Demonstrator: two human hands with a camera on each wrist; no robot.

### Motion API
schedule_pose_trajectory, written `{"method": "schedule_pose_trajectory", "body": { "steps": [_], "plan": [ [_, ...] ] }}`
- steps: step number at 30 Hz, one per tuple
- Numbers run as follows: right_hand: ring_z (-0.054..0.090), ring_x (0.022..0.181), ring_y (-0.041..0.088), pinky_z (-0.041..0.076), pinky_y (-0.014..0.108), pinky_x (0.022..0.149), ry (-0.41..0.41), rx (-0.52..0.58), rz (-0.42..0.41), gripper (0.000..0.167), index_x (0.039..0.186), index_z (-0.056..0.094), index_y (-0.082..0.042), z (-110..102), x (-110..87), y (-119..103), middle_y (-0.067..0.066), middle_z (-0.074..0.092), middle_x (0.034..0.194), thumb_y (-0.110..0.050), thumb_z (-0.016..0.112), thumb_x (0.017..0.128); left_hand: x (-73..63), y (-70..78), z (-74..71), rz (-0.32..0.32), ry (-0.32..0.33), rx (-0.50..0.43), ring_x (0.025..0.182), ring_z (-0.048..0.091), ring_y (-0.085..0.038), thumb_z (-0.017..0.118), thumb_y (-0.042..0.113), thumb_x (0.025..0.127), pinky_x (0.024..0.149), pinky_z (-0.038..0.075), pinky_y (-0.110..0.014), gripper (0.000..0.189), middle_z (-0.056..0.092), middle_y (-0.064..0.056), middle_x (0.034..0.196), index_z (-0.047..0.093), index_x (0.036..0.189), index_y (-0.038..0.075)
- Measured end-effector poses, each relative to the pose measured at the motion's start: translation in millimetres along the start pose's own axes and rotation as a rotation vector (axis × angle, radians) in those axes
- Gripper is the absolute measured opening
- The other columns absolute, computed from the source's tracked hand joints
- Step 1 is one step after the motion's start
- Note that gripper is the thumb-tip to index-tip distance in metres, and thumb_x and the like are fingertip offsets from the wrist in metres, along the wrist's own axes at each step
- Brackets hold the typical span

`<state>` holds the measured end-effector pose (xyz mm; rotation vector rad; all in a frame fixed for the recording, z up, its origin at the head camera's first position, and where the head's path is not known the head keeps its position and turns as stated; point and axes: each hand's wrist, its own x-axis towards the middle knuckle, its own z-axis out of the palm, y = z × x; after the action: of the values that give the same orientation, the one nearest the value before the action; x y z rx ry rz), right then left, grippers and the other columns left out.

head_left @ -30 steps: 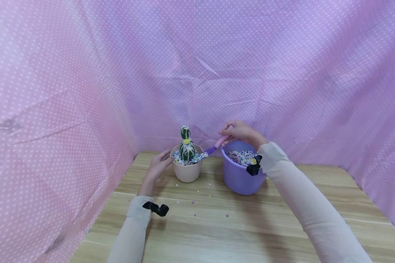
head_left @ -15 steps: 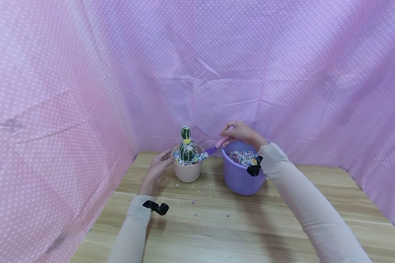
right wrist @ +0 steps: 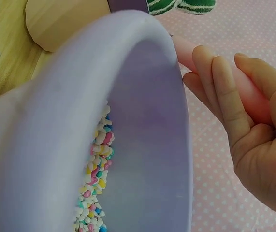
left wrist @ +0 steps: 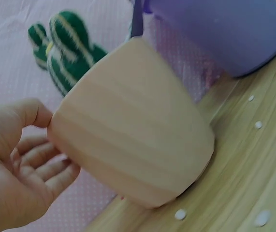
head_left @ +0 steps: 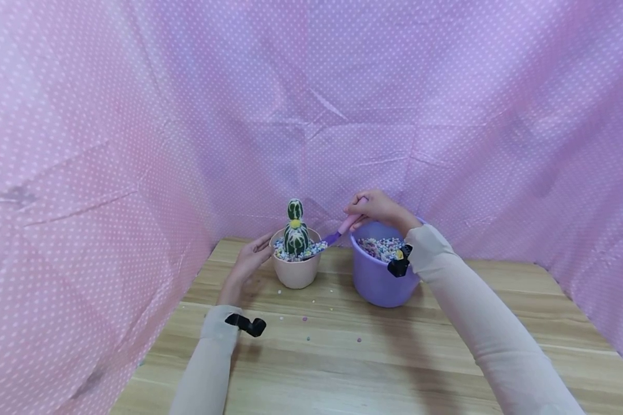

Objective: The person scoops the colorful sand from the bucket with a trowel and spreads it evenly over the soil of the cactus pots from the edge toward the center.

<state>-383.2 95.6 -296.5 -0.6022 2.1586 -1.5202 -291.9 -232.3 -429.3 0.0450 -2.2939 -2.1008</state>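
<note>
A knitted green-and-white cactus (head_left: 296,239) with a yellow flower stands in a beige flowerpot (head_left: 297,274), among small pastel beads. My left hand (head_left: 250,259) touches the pot's left side; in the left wrist view its thumb and relaxed fingers (left wrist: 55,176) rest against the wall, not wrapped around it. With my right hand (head_left: 376,208) I grip the pink handle (right wrist: 254,99) of a small toy shovel (head_left: 332,237). Its purple blade tilts down over the pot's right rim, with beads at the tip. A purple bucket (head_left: 381,285) holding more beads (right wrist: 96,179) stands below my right hand.
Several loose beads (head_left: 304,319) lie scattered on the wooden table (head_left: 342,374) in front of the pot. A pink dotted cloth (head_left: 311,115) hangs behind and along both sides. Something yellow (head_left: 400,253) shows inside the bucket, partly hidden by the wrist camera.
Hardly anything differs. The cactus and pot have shifted very slightly to the right. Both hands keep their places, and the shovel stays at the pot's rim.
</note>
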Motion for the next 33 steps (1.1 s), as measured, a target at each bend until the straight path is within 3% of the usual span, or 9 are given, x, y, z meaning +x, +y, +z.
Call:
{"method": "schedule_pose_trajectory", "body": {
  "steps": [6, 14, 24, 33],
  "plan": [
    [0.078, 0.079, 0.030, 0.065, 0.042, 0.082, -0.021, 0.018, -0.005, 0.011, 0.105, 0.060, 0.006, -5.7, 2.6, 2.3, 0.025, 0.076, 0.094, -0.005, 0.060, 0.101, -4.1, 0.0, 6.4, 0.016, 0.057, 0.017, 0.150, 0.038, -0.034, 0.058, 0.004, 0.098, 0.123, 0.037, -0.041, 0.061, 0.040, -0.023, 0.159, 0.038, 0.155, -0.001],
    [0.078, 0.082, 0.032, 0.066, 0.040, 0.081, -0.026, -0.016, -0.005, 0.016, 0.105, 0.059, 0.005, -4.9, 1.9, -1.4, 0.026, 0.076, 0.096, -0.009, 0.063, 0.101, -0.5, -2.4, 3.0, 0.015, 0.025, -0.001, 0.150, 0.038, -0.032, 0.053, 0.005, 0.100, 0.124, 0.036, -0.042, 0.060, 0.038, -0.021, 0.161, 0.034, 0.156, -0.001],
    [0.078, 0.078, 0.032, 0.066, 0.039, 0.078, -0.033, -0.018, -0.022, 0.014, 0.102, 0.059, 0.006, -5.6, 3.2, -2.6, 0.029, 0.075, 0.097, -0.007, 0.062, 0.100, -10.3, 3.1, 11.4, 0.016, 0.083, -0.028, 0.146, 0.044, -0.035, 0.056, 0.002, 0.098, 0.122, 0.039, -0.042, 0.058, 0.044, -0.025, 0.156, 0.040, 0.153, -0.003],
    [0.078, 0.077, 0.032, 0.066, 0.038, 0.077, -0.026, -0.032, -0.021, 0.012, 0.102, 0.060, 0.006, -7.4, 5.8, -3.2, 0.026, 0.076, 0.094, -0.006, 0.062, 0.101, -2.2, -2.6, 1.5, 0.005, 0.034, -0.009, 0.148, 0.042, -0.031, 0.052, 0.001, 0.097, 0.121, 0.040, -0.041, 0.060, 0.041, -0.019, 0.160, 0.038, 0.155, 0.000]
  ]
}}
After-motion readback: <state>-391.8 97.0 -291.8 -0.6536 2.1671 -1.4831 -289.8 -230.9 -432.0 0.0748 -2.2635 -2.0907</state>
